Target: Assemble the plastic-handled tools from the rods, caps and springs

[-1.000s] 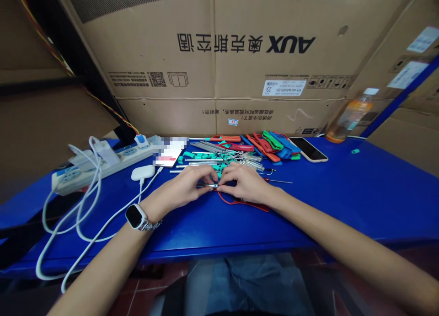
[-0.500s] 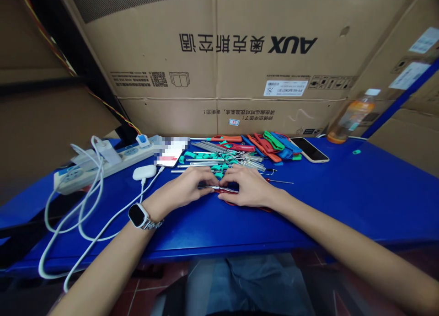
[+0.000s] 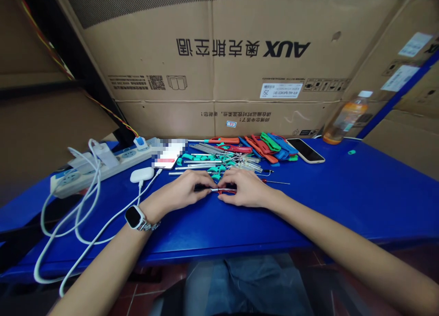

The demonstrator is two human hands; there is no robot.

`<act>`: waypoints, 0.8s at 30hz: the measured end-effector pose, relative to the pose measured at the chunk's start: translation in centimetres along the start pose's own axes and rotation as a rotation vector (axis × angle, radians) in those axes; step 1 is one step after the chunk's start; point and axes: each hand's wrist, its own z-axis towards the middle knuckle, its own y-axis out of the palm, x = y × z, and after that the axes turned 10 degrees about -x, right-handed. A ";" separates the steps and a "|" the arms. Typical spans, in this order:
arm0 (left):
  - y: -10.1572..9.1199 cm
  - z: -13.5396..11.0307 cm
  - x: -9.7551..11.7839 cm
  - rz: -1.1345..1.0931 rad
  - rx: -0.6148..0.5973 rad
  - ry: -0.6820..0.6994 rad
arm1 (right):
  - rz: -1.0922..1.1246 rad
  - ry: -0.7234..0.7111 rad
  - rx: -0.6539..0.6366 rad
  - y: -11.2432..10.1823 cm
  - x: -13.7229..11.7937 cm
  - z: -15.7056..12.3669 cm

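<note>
My left hand (image 3: 192, 186) pinches one end of a thin metal tube (image 3: 214, 189) just above the blue table. Facing it, my right hand (image 3: 247, 187) closes finger and thumb on a slim red plastic piece (image 3: 224, 191) lying along the tube. My fingers hide most of both parts. Directly beyond my hands is a pile of metal tubes (image 3: 202, 162), green plastic parts (image 3: 216, 169) and clear plastic pieces (image 3: 252, 166). A thin-shafted screwdriver (image 3: 276, 182) lies just right of my right hand. An orange-handled lighter (image 3: 224, 140) is at the back of the pile.
Red, green and blue plastic shells (image 3: 270, 147) are heaped beside a phone (image 3: 306, 150). An orange drink bottle (image 3: 346, 118) stands back right. A power strip (image 3: 109, 167), white cables (image 3: 98, 206) and white earbud case (image 3: 141, 174) occupy the left. Cardboard (image 3: 212, 87) walls the back.
The view has shifted slightly. Both hands stay at nearly the same spot, still pinching the tube and red piece; less red shows beneath my right hand.
</note>
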 end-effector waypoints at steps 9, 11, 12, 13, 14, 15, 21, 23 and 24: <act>0.2 0.3 -0.8 -0.056 -0.007 0.006 | 0.018 -0.026 0.032 0.5 0.5 0.0; 0.3 0.3 -0.8 -0.056 -0.008 0.014 | 0.010 -0.025 0.043 0.6 0.5 0.1; 0.3 0.3 -0.8 -0.053 -0.009 0.018 | 0.007 -0.025 0.047 0.6 0.5 0.1; 0.4 0.3 -0.8 -0.050 -0.009 0.023 | 0.003 -0.026 0.049 0.6 0.5 0.1; 0.4 0.3 -0.9 -0.046 -0.010 0.028 | 0.000 -0.027 0.050 0.7 0.5 0.1; 0.4 0.3 -0.9 -0.039 -0.011 0.032 | -0.003 -0.030 0.051 0.6 0.5 0.1; 0.4 0.3 -1.0 -0.007 -0.017 0.052 | -0.018 -0.040 0.057 0.6 0.4 0.2; 0.4 0.4 -1.1 -0.001 -0.021 0.056 | -0.018 -0.045 0.059 0.6 0.4 0.2; 0.4 0.4 -1.0 0.003 -0.022 0.060 | -0.018 -0.047 0.059 0.6 0.5 0.2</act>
